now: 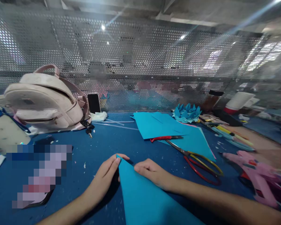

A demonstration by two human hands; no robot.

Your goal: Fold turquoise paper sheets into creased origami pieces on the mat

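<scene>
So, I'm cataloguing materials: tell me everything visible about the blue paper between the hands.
Matt-looking, bright and straight-edged, the blue paper narrows to a point at its far end and widens toward the camera, where the picture's bottom edge cuts it off. Over the blue table, the left hand holds its tip, thumb against its left edge; the right hand appears to touch its right edge. I can't tell whether it is folded.

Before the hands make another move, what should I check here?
1. Left hand on the tip of the paper: ok.
2. Right hand at the paper's right edge: ok.
3. Red-and-yellow scissors apart from both hands: ok.
4. Glue gun apart from the paper: ok, off to the right.
5. Glue gun cold: cannot tell.
6. Whole paper in view: not ok, cut off at the bottom.
</scene>
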